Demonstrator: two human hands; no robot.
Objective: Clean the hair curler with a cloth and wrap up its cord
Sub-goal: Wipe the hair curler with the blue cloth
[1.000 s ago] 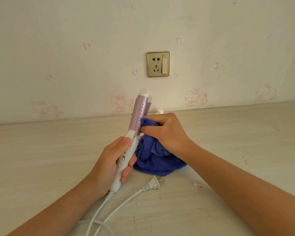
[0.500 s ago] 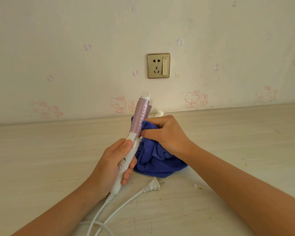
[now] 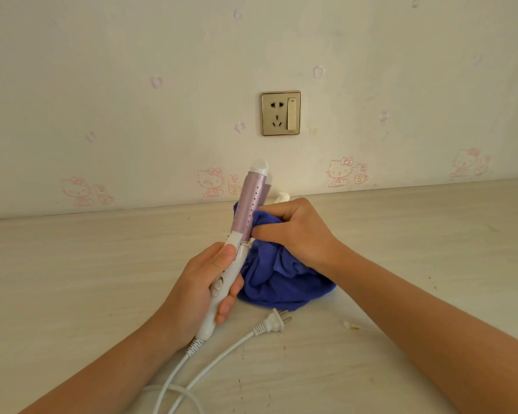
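Where the pale wood-grain table [image 3: 72, 279] meets the wall [image 3: 102, 70] along its far edge, we see cream wallpaper with faint pink cat figures and a gold socket plate [image 3: 281, 113] above the middle of that edge. Near the table's middle our blue cloth [image 3: 281, 282] is bunched, its lower folds resting on the surface. Our right hand [image 3: 299, 234] has its grip closed on the cloth's upper part, pressing it against the right side of the hair curler [image 3: 253, 204]. We hold the curler nearly upright above the table, our left hand [image 3: 198, 288] with its grip wrapped round the white handle. The white cord [image 3: 193, 345] runs from the handle's base towards the near edge. Its plug [image 3: 274, 322] lies on the table just in front of the cloth. A small white lump [image 3: 282, 197] sits at the far edge behind the curler.
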